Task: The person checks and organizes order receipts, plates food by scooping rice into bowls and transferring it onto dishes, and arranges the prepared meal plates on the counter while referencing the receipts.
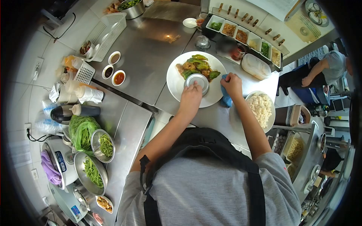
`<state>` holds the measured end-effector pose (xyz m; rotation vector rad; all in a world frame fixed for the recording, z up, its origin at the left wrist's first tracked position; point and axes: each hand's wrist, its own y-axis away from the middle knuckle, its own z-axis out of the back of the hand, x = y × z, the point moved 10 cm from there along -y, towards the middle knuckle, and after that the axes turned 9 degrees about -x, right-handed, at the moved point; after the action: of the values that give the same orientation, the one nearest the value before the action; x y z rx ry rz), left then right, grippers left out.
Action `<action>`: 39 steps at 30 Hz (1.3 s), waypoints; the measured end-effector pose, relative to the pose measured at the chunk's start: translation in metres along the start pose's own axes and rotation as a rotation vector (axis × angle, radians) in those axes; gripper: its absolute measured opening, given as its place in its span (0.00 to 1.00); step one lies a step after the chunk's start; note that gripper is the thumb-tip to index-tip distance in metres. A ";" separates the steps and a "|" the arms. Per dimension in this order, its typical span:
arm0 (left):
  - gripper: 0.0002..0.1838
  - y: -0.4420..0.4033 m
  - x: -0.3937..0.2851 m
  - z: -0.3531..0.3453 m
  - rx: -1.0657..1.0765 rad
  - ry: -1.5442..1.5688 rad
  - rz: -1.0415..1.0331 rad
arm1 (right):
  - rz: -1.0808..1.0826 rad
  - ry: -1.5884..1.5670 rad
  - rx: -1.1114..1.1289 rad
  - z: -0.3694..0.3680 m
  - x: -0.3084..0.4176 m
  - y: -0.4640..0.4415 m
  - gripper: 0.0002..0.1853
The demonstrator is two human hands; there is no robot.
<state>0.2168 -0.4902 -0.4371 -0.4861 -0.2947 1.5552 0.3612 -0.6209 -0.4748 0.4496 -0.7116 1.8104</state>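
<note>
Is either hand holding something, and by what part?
The right hand pinches a blue cloth near its upper end; the left hand rests its fingers on a round metal dish.

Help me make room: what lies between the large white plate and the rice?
The right hand, holding a blue cloth by the white plate; the head view shows this.

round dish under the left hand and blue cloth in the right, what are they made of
The round dish under the left hand looks like metal, perhaps steel: grey, with a smooth, shiny rim. The blue cloth in the right hand seems soft, matte fabric, judging by its folds.
</note>
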 end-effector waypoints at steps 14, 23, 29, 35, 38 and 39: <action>0.19 -0.005 -0.004 -0.006 0.009 -0.059 -0.027 | 0.283 -0.048 -0.044 0.032 0.044 -0.018 0.14; 0.17 -0.008 -0.005 -0.012 0.074 -0.154 -0.025 | 0.129 0.014 0.345 -0.064 0.060 0.005 0.11; 0.13 -0.009 0.000 -0.023 0.067 -0.107 0.046 | 0.365 -0.025 0.325 -0.039 0.118 -0.035 0.07; 0.13 -0.012 0.002 -0.023 0.149 -0.011 0.043 | 0.622 0.071 0.222 -0.106 0.177 -0.121 0.14; 0.12 -0.013 0.003 -0.014 0.101 -0.047 0.025 | 0.637 0.255 0.270 -0.167 0.173 -0.150 0.22; 0.12 -0.012 0.008 -0.015 0.110 -0.021 0.047 | 0.680 0.279 0.228 -0.195 0.167 -0.163 0.23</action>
<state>0.2344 -0.4833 -0.4457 -0.3938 -0.2137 1.6133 0.4643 -0.3349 -0.4770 0.0881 -0.4904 2.5489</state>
